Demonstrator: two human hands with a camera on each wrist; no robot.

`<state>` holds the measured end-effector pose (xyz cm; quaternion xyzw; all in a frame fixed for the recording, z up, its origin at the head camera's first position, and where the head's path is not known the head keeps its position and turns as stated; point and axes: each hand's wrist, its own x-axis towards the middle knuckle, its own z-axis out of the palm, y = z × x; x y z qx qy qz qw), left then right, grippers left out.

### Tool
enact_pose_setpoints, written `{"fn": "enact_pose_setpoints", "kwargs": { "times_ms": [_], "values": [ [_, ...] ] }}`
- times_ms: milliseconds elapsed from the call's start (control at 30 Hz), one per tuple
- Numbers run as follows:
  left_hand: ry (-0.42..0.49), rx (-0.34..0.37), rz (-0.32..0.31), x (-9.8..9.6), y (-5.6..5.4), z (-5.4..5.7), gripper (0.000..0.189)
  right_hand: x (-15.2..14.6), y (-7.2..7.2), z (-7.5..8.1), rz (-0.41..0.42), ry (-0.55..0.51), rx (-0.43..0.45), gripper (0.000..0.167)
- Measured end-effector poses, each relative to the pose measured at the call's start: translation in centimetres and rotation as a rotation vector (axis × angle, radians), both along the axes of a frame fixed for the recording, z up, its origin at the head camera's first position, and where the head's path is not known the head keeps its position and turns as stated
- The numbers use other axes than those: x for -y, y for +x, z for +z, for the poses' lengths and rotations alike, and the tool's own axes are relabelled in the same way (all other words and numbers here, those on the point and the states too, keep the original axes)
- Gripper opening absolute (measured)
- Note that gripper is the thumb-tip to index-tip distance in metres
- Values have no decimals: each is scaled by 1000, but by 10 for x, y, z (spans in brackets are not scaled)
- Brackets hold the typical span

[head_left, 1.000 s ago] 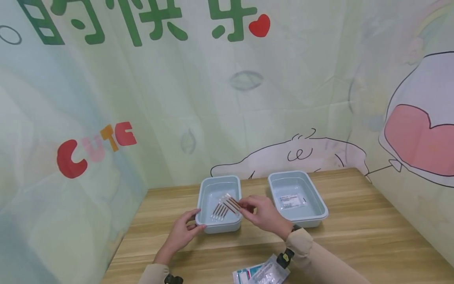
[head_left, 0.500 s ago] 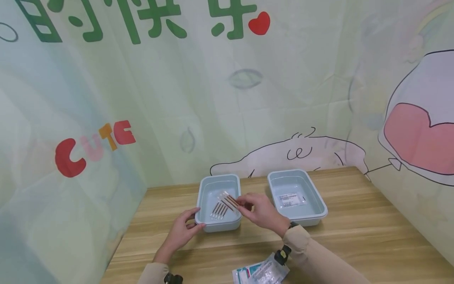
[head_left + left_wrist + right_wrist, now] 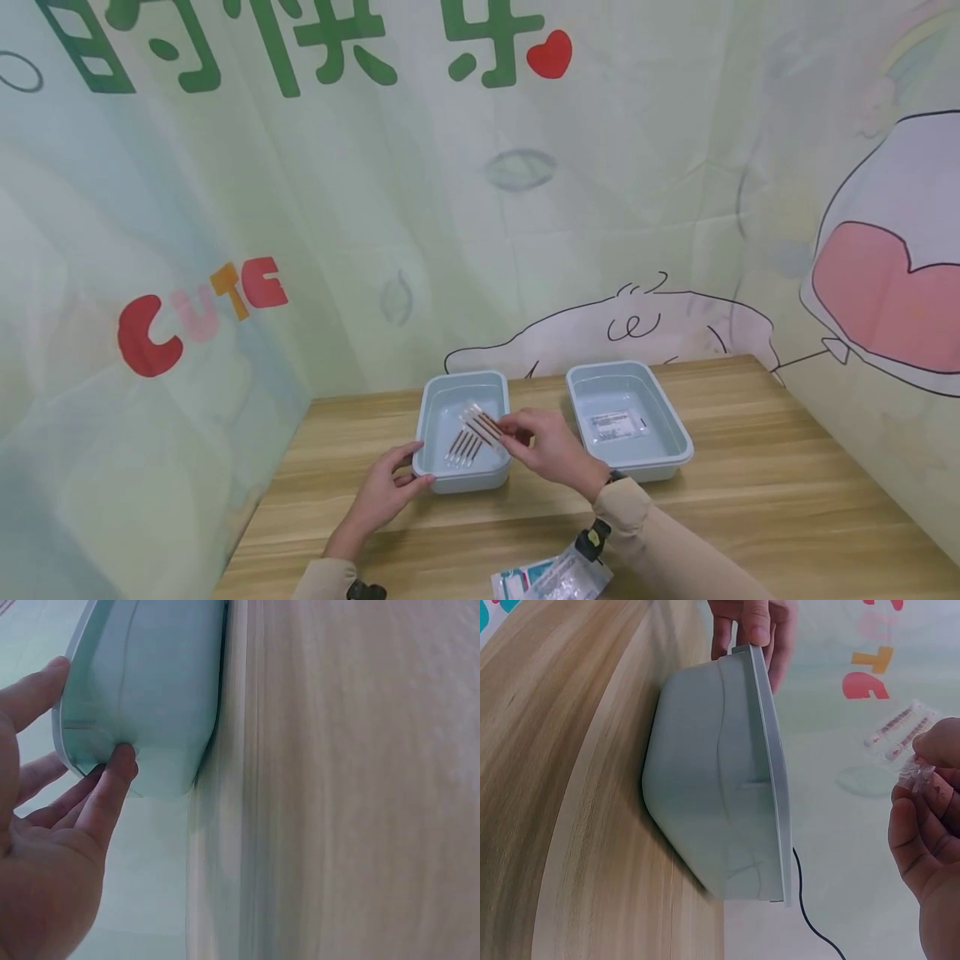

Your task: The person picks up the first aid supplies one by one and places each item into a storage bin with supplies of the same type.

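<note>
My left hand (image 3: 381, 493) grips the near left corner of a pale blue plastic tray (image 3: 471, 482), its thumb and fingers on the rim and outer wall in the left wrist view. Over this tray, my right hand (image 3: 551, 450) pinches one end of a clear-wrapped strip of iodine cotton swabs (image 3: 480, 423) with brown sticks. The strip's free end points up and left. Below it, a second pack of brown swabs (image 3: 463, 447) lies on the tray floor. In the right wrist view, my fingertips (image 3: 906, 817) hold the crinkled wrapper end above the rim.
Another pale blue tray (image 3: 667, 433) stands to the right with a clear printed packet (image 3: 617, 424) inside. Flat packets (image 3: 558, 577) lie at the near table edge under my right forearm. A printed cloth (image 3: 360, 208) hangs behind the wooden table (image 3: 750, 500).
My right hand has shifted very slightly left with the swab strip, still over the left tray. The left hand keeps its hold on the tray corner.
</note>
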<state>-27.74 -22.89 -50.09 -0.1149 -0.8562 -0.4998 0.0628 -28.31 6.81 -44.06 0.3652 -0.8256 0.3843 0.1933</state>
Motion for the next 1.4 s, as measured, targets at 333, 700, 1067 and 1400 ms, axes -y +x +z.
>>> {"fn": "enact_pose_setpoints", "kwargs": {
  "times_ms": [333,700,1067,1400],
  "values": [
    [12,9,2,-2,0,2,59,2,-7,-2,-44,16,9,20],
    [23,21,-4,-6,3,5,59,4,-10,-2,-92,36,19,18],
    [-9,26,13,-5,0,6,60,7,-15,-6,-122,80,38,20],
    [2,30,10,-6,1,7,60,8,-16,-9,-133,78,89,19]
  ]
}}
